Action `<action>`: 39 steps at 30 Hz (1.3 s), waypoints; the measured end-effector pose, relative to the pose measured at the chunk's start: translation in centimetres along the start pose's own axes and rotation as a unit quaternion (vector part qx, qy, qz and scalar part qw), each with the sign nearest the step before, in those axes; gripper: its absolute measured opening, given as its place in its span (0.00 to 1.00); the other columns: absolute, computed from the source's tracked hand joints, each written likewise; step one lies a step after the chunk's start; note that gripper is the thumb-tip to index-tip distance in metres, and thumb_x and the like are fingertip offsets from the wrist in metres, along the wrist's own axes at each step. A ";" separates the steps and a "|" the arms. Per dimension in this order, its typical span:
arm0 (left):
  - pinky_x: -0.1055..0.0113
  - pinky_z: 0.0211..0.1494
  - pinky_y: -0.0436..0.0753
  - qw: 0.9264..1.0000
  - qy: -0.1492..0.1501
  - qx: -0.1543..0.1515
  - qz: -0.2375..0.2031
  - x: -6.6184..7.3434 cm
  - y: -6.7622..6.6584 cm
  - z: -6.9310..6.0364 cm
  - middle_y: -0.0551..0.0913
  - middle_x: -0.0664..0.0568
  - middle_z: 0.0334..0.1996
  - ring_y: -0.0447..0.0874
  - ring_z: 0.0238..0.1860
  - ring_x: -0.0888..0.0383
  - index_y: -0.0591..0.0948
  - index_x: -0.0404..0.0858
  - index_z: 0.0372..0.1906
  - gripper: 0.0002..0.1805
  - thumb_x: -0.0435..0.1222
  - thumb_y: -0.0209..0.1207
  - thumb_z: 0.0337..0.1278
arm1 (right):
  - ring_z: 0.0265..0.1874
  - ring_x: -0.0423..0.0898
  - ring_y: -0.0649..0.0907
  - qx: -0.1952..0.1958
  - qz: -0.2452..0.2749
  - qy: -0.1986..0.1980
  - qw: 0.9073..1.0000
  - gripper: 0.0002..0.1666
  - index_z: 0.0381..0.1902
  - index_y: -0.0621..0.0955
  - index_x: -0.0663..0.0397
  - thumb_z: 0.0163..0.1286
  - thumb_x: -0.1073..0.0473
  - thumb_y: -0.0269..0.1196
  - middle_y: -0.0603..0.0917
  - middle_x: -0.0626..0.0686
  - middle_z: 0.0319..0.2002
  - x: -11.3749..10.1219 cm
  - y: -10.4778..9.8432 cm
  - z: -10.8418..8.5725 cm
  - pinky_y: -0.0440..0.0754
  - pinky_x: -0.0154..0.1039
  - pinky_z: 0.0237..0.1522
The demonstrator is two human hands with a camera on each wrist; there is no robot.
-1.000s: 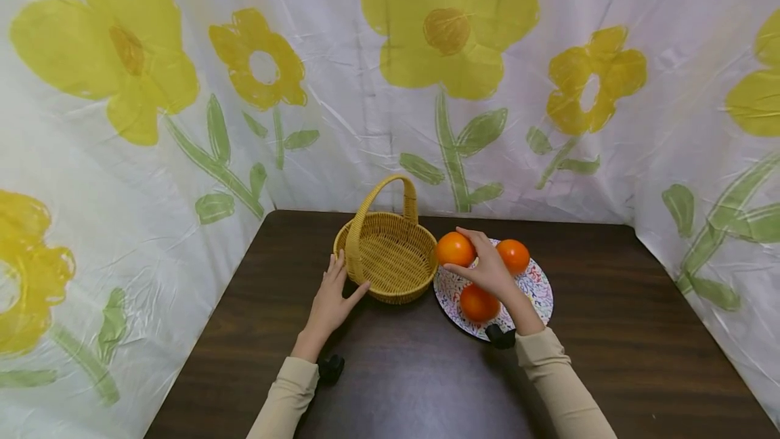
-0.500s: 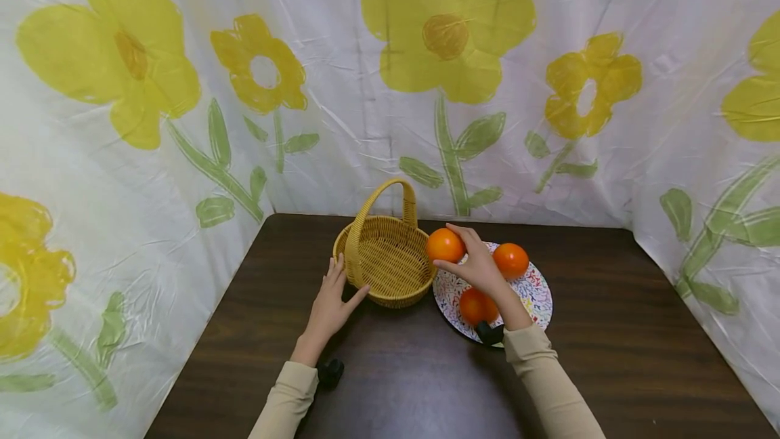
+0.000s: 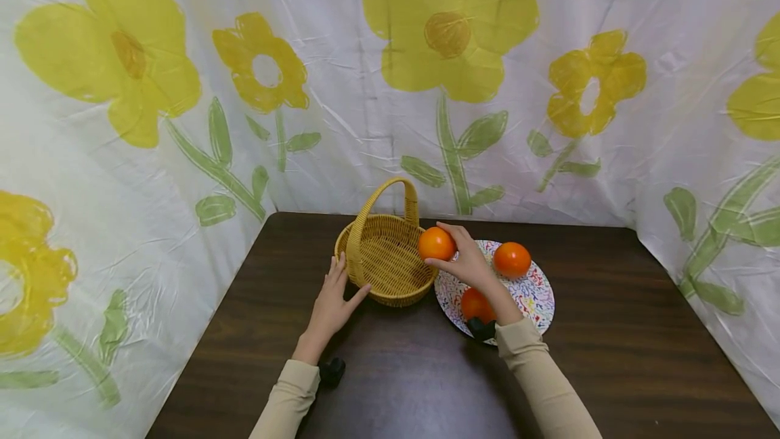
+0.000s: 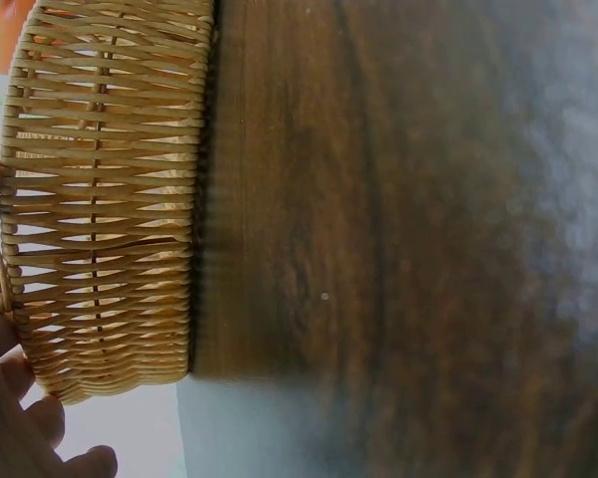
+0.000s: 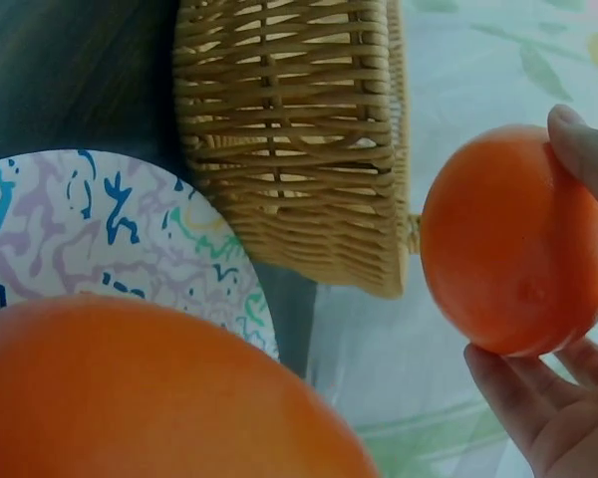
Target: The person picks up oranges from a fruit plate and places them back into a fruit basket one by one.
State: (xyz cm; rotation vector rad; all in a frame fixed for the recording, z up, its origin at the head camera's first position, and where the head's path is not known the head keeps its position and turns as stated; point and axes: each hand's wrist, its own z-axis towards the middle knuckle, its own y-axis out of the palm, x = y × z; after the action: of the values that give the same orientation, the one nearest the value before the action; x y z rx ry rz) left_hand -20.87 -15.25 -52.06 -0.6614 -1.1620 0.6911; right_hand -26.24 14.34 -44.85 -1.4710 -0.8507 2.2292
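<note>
My right hand pinches a glossy orange between thumb and fingers, above the right rim of a yellow wicker basket. In the right wrist view, the held orange is up off the table, apart from the basket wall. My left hand touches the basket's left side, fingers spread and thumb stretched along its front. The left wrist view has those fingers at the woven wall. Two more oranges lie on a patterned round plate: one orange at the back, another partly behind my right wrist.
The dark wooden table bears the basket and the plate, side by side near its back edge. The basket's tall arched handle stands up over its left half. A white curtain with yellow flowers hangs behind and at both sides.
My right hand has carried the orange leftward from over the plate to the basket's right rim. The left hand and the basket stay where they were.
</note>
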 end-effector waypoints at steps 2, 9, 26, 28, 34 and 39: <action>0.45 0.70 0.51 1.000 -0.001 -0.002 -0.002 0.0 0.0 0.0 0.46 0.46 0.74 0.35 0.74 0.51 0.56 0.45 0.72 0.42 0.61 0.49 0.58 | 0.51 0.55 0.76 -0.004 -0.002 -0.003 1.000 0.45 0.66 0.66 0.43 0.52 0.45 0.71 0.68 0.56 0.60 -0.1 0.1 0.2 0.77 0.54 0.51; 0.47 0.71 0.49 1.000 -0.006 -0.007 -0.007 0.1 -0.2 0.2 0.44 0.48 0.74 0.34 0.74 0.53 0.55 0.47 0.72 0.41 0.59 0.51 0.58 | 0.50 0.53 0.77 -0.012 -0.026 -0.024 0.999 0.46 0.67 0.65 0.44 0.52 0.41 0.70 0.69 0.56 0.59 -0.2 0.7 0.9 0.77 0.53 0.50; 0.47 0.71 0.49 1.000 -0.009 -0.009 -0.009 0.1 -0.2 0.1 0.44 0.48 0.74 0.34 0.74 0.53 0.55 0.47 0.72 0.41 0.60 0.51 0.58 | 0.49 0.55 0.77 -0.031 -0.036 -0.028 0.998 0.47 0.65 0.67 0.53 0.50 0.44 0.72 0.71 0.57 0.56 -0.8 2.5 2.4 0.77 0.54 0.49; 0.47 0.71 0.49 1.000 -0.010 -0.010 -0.011 0.1 -0.2 0.0 0.44 0.49 0.74 0.35 0.74 0.51 0.55 0.48 0.72 0.41 0.59 0.51 0.58 | 0.50 0.55 0.77 -0.036 -0.043 -0.026 0.998 0.47 0.65 0.67 0.53 0.50 0.44 0.72 0.71 0.57 0.57 -0.8 2.7 2.5 0.77 0.54 0.49; 0.46 0.71 0.51 1.000 -0.007 -0.006 -0.007 0.0 0.0 -0.1 0.45 0.49 0.74 0.39 0.73 0.47 0.55 0.48 0.72 0.41 0.59 0.52 0.58 | 0.51 0.56 0.77 -0.054 -0.073 -0.025 0.996 0.49 0.66 0.67 0.52 0.50 0.41 0.71 0.69 0.58 0.58 -0.8 3.0 2.8 0.77 0.54 0.49; 0.46 0.70 0.51 1.000 -0.005 -0.004 -0.009 0.0 0.0 -0.1 0.45 0.49 0.74 0.40 0.73 0.47 0.55 0.47 0.72 0.41 0.59 0.52 0.58 | 0.52 0.56 0.77 -0.059 -0.088 -0.025 0.994 0.49 0.66 0.67 0.53 0.49 0.40 0.71 0.70 0.58 0.58 -0.9 3.2 3.2 0.77 0.54 0.49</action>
State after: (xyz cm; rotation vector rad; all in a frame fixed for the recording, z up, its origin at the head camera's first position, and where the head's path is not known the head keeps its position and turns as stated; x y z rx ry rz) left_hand -20.79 -15.30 -52.08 -0.6530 -1.1788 0.6751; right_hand -28.63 10.47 -45.39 -1.3390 -1.0998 2.1252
